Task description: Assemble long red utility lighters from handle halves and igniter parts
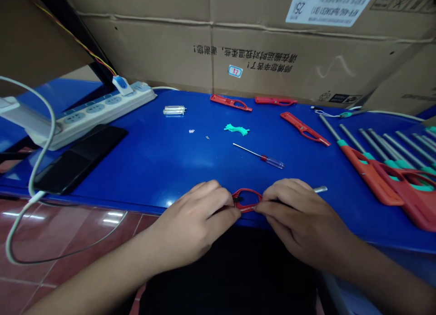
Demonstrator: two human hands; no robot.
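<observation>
Hands (192,219) — red plastic casing (247,200) between them

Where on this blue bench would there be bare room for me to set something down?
The bench's widest bare patch lies between the phone and the screwdriver, in front of the green piece. It is crowded at the right, around the red lighters.

Red plastic lighter frame (246,195): solid red, black insert showing. Blue-topped workbench (160,165): uniform glossy blue. Irregular plastic sprue (236,130): bright teal. Slim steel screwdriver (273,161): red collar, clear handle. Corrugated cardboard carton (259,47): tan, black print. Tiled floor (78,237): maroon, pale grout lines.
</observation>
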